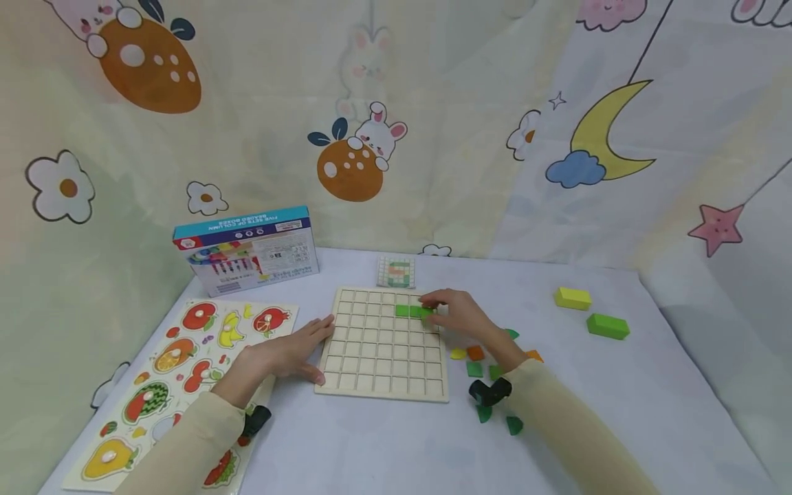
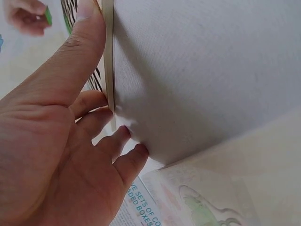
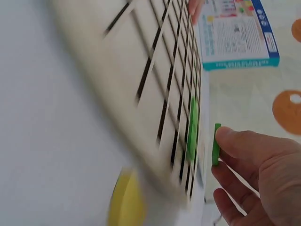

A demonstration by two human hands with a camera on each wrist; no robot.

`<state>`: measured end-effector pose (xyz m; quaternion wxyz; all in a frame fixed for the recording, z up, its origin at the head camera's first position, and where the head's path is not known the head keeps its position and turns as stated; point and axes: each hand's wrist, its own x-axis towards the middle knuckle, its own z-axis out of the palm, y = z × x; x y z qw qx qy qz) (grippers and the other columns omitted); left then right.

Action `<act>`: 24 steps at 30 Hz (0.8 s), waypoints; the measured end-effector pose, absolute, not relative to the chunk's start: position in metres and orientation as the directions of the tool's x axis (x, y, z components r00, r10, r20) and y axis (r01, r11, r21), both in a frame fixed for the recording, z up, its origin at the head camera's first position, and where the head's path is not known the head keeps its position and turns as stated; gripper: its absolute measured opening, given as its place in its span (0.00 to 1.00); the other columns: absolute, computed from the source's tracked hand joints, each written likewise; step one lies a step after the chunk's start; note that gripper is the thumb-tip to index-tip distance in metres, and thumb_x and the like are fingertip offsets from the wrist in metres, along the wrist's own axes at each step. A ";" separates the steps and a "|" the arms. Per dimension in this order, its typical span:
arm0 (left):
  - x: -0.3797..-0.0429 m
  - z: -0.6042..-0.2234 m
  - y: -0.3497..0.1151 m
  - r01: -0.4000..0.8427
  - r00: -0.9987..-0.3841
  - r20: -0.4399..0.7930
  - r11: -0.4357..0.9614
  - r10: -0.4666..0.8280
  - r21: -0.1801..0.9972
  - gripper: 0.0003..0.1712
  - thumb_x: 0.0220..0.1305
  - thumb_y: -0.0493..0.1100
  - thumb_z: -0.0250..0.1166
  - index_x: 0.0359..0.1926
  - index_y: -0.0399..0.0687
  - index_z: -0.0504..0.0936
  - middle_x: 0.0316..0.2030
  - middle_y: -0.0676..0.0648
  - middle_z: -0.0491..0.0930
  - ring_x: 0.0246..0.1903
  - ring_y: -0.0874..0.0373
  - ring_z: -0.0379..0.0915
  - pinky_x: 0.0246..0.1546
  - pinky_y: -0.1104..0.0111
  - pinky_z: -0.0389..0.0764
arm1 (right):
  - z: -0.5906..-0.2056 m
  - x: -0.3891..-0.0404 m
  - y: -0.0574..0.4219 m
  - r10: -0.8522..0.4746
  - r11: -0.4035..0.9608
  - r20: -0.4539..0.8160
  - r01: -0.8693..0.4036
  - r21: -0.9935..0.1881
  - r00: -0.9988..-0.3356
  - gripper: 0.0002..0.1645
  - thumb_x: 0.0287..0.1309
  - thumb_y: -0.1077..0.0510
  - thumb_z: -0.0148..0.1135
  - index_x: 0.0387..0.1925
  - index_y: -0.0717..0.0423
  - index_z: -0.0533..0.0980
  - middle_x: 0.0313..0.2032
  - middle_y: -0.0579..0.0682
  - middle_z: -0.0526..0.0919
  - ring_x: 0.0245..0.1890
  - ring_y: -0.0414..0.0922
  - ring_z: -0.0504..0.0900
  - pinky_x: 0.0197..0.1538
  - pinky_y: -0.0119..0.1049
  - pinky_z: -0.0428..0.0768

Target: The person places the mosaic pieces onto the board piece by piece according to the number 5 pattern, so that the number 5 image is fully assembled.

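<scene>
A wooden grid board (image 1: 383,357) lies on the table between the hands. My left hand (image 1: 293,350) rests along its left edge, thumb and fingertips touching the side of the board (image 2: 109,61). In the upper right of the grid, green square tiles (image 1: 403,311) sit side by side in one row. My right hand (image 1: 460,316) is over the board's upper right corner. The right wrist view shows it pinching a thin green tile (image 3: 216,145) between thumb and fingers, near the green tiles (image 3: 193,129) on the grid.
Loose tiles, including a green square (image 1: 474,369) and a yellow piece (image 1: 458,354), lie right of the board. A small pattern card (image 1: 396,272) is behind it. Left are a fruit puzzle board (image 1: 179,399) and a box (image 1: 254,258). Yellow (image 1: 573,298) and green blocks (image 1: 608,326) stand far right.
</scene>
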<state>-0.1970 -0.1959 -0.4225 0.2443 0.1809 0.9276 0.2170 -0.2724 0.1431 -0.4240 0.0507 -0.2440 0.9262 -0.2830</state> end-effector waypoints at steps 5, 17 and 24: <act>-0.196 -0.423 -0.196 0.225 -0.820 -0.373 0.845 0.433 0.486 0.59 0.51 0.52 0.74 0.76 0.47 0.49 0.78 0.46 0.39 0.77 0.43 0.33 0.72 0.45 0.53 | -0.432 -0.285 0.098 -0.499 0.704 0.076 -0.455 -0.545 -0.863 0.21 0.58 0.57 0.67 0.54 0.54 0.80 0.46 0.48 0.86 0.46 0.45 0.82 0.52 0.43 0.80; -0.195 -0.421 -0.191 0.238 -0.820 -0.377 0.856 0.431 0.460 0.58 0.52 0.53 0.73 0.76 0.48 0.49 0.78 0.47 0.40 0.77 0.45 0.34 0.71 0.45 0.55 | -0.445 -0.289 0.064 -0.479 0.729 0.087 -0.451 -0.515 -0.874 0.18 0.57 0.59 0.68 0.50 0.54 0.82 0.41 0.48 0.86 0.41 0.44 0.81 0.47 0.38 0.80; -0.196 -0.422 -0.195 0.241 -0.818 -0.379 0.857 0.432 0.456 0.58 0.52 0.53 0.73 0.76 0.47 0.49 0.78 0.47 0.39 0.77 0.44 0.34 0.71 0.45 0.55 | -0.445 -0.287 0.063 -0.463 0.737 0.081 -0.434 -0.518 -0.883 0.19 0.58 0.56 0.68 0.52 0.51 0.81 0.45 0.47 0.86 0.46 0.45 0.79 0.50 0.40 0.79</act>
